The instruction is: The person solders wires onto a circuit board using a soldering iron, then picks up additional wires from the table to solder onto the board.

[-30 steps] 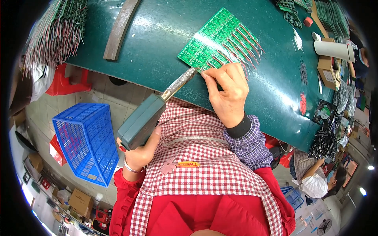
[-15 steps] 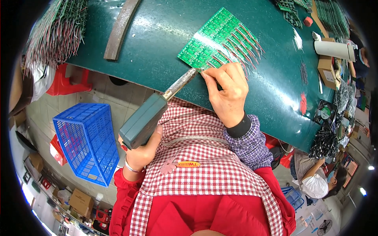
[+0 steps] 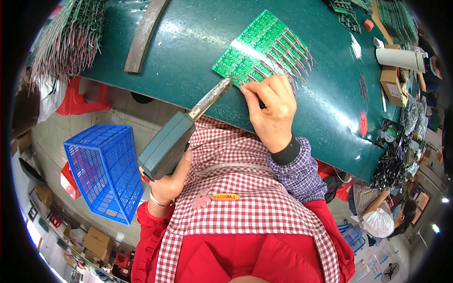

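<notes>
My left hand (image 3: 169,186) is wrapped round the dark green body of a soldering gun (image 3: 167,144). The long metal barrel slants up to the right, its tip at the near corner of a green circuit board panel (image 3: 247,42). Rows of short red and black wires (image 3: 288,54) stick out from the panel's right part. Just right of the tip, my right hand (image 3: 273,111) is closed, thumb and forefinger pinched at the board's near edge. Whatever lies between those fingertips is too small to make out.
A curved metal bar (image 3: 144,37) lies left on the green table (image 3: 188,61). Wired boards (image 3: 68,42) are piled at far left. White (image 3: 356,47), dark (image 3: 364,87) and red wires (image 3: 363,123) lie right, near a small fan (image 3: 390,134). A blue crate (image 3: 106,172) stands on the floor.
The soldering gun has shifted slightly left and down with my left hand, so its tip is farther from my right fingertips. My right hand has barely moved.
</notes>
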`<act>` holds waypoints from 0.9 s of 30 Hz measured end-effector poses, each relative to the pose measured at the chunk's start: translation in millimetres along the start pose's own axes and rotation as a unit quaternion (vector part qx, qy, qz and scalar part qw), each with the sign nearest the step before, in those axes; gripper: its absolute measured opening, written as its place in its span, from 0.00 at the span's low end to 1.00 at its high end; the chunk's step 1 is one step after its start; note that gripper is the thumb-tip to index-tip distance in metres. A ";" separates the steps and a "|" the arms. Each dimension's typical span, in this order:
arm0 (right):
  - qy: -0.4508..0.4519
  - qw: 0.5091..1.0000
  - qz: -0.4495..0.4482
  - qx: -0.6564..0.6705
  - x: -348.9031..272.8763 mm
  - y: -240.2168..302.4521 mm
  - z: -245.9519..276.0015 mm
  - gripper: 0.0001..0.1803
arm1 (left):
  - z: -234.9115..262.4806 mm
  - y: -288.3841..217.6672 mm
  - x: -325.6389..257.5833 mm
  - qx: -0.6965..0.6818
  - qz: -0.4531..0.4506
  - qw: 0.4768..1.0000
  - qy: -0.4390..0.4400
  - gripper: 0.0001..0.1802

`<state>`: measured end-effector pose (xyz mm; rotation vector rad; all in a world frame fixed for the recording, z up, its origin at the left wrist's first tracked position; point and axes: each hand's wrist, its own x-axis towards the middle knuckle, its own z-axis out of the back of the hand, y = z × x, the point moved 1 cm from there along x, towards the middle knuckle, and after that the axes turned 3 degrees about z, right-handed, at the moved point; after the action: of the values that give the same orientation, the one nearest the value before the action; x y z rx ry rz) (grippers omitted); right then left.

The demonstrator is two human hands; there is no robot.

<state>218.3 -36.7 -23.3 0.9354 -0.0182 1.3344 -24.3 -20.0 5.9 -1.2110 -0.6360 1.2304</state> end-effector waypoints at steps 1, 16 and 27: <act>-0.001 1.000 0.000 0.000 -0.4 -0.3 -0.3 0.09 | -0.1 -0.2 0.1 0.000 0.000 1.000 0.000 0.11; 0.009 1.000 -0.001 0.004 1.2 -0.7 2.6 0.09 | -6.3 -2.8 21.9 -0.022 -0.071 0.997 0.008 0.19; 0.012 0.998 -0.053 0.043 -0.4 1.3 44.8 0.10 | -4.7 -81.9 102.3 -0.099 -0.119 0.979 -0.130 0.22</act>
<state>238.9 -63.2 6.4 0.9806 0.1067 1.2550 38.0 83.2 57.6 -1.1048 -1.0873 1.1503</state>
